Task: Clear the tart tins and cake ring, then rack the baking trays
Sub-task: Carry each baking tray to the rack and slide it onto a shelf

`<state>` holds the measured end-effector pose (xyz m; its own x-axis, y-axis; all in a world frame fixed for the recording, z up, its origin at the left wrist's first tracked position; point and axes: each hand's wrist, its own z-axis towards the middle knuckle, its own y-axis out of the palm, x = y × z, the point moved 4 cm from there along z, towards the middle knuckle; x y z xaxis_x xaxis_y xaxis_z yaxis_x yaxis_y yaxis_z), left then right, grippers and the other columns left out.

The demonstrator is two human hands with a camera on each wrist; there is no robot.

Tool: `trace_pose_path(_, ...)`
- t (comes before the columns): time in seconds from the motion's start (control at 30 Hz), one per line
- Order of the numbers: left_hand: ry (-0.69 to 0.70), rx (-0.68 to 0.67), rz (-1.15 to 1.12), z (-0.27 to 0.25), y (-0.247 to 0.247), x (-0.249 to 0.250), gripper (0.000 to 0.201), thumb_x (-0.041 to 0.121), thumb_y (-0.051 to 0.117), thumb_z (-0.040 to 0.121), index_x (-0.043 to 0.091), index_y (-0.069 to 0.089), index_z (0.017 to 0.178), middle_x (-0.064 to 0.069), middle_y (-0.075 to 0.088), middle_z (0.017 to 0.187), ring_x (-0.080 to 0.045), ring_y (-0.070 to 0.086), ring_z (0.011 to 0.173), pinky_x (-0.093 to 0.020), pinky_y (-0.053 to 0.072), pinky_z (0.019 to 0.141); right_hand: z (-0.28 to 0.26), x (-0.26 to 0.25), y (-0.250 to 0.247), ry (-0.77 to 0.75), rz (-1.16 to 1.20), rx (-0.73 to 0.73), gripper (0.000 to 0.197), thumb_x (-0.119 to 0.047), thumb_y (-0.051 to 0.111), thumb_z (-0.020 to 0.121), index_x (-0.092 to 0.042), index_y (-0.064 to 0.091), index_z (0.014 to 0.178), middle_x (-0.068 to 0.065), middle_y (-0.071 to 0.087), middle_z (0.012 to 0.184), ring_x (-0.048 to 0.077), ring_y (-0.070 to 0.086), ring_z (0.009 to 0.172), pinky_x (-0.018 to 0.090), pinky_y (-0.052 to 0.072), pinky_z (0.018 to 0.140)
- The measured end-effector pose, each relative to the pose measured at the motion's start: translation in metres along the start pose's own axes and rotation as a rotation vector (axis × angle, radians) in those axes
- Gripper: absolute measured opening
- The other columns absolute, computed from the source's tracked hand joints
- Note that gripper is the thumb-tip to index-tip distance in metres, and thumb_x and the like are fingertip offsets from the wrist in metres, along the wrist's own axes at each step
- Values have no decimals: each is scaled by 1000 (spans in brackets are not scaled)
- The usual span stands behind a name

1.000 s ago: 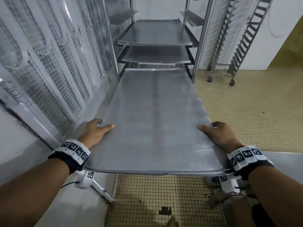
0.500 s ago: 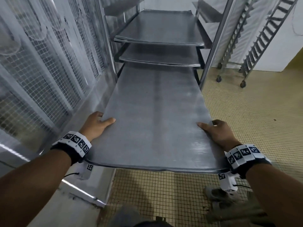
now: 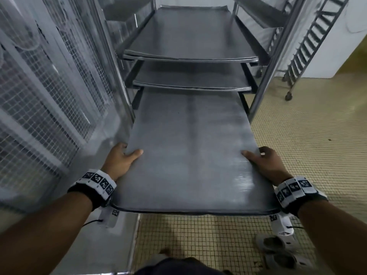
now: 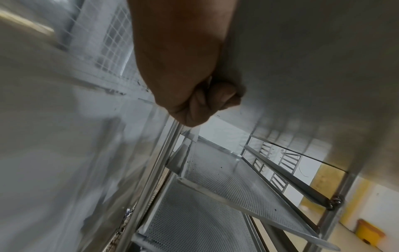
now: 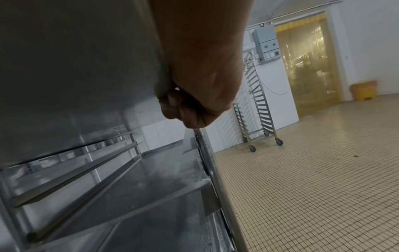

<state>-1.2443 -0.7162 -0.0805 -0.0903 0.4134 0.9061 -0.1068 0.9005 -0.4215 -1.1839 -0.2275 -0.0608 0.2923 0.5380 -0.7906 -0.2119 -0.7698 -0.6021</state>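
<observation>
A large flat metal baking tray [image 3: 190, 151] is held level, its far end under the lower racked tray [image 3: 190, 80] in the steel trolley rack [image 3: 264, 90]. My left hand [image 3: 121, 159] grips the tray's left edge, thumb on top, fingers [image 4: 207, 100] curled beneath the tray underside [image 4: 313, 59]. My right hand [image 3: 266, 163] grips the right edge the same way, its fingers [image 5: 175, 107] curled under the tray underside [image 5: 75, 68]. Another tray [image 3: 188, 34] sits on a higher runner. Below, perforated trays [image 4: 226, 180] rest on lower runners.
A wire-mesh panel [image 3: 39, 96] and steel wall stand close on the left. Empty wheeled racks [image 3: 309, 42] stand at the back right on the tiled floor [image 3: 309, 135]. A sandalled foot [image 3: 274, 247] is near the tray's right corner. A yellow strip curtain [image 5: 308, 64] covers a doorway.
The tray has slid forward into the rack, its far end now under the lower racked tray. Both hands keep their grip and have moved forward with it.
</observation>
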Motion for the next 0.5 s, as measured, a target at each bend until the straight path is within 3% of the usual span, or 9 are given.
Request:
trace_pose_path(0.1, 33, -27, 26, 35, 1, -4, 34, 35, 83, 83, 8, 73, 101, -2, 77, 96, -14, 75, 85, -40, 62, 81, 24, -9, 9, 10, -6, 16, 57, -61, 77, 76, -11, 68, 103, 3, 72, 95, 21, 69, 82, 36, 55, 71)
trace_pose_path(0.2, 80, -62, 71, 62, 3, 3, 32, 32, 80, 86, 5, 76, 102, -2, 78, 93, -4, 74, 78, -18, 57, 67, 48, -16, 17, 17, -15, 23, 60, -62, 77, 76, -10, 67, 105, 4, 72, 97, 23, 69, 84, 40, 58, 75)
trace_pose_path(0.23, 77, -66, 73, 72, 3, 3, 33, 33, 80, 86, 5, 76, 103, -3, 78, 93, -4, 74, 78, -17, 57, 67, 55, -19, 19, 18, -16, 25, 61, -62, 77, 76, -10, 67, 105, 4, 72, 97, 23, 69, 85, 41, 58, 77)
trace_pose_path(0.37, 45, -80, 66, 111, 3, -2, 60, 58, 82, 73, 8, 73, 105, -2, 79, 95, -16, 76, 85, -38, 63, 78, 84, -29, 26, 36, -7, 34, 59, -62, 78, 75, -11, 68, 104, 4, 73, 98, 22, 70, 85, 40, 58, 79)
trace_pose_path(0.43, 35, -82, 87, 125, 6, -1, 62, 59, 81, 73, 8, 72, 106, -2, 78, 96, -17, 76, 86, -34, 62, 75, 95, -34, 28, 39, -15, 34, 56, -59, 77, 77, -11, 68, 105, 4, 72, 98, 21, 69, 86, 34, 54, 75)
trace_pose_path(0.5, 34, -69, 118, 137, 7, 4, 52, 51, 80, 80, 8, 71, 107, -1, 77, 97, -17, 75, 87, -29, 59, 73, 107, -39, 31, 31, -35, 38, 57, -60, 76, 77, -12, 70, 107, 1, 73, 97, 19, 69, 86, 31, 51, 74)
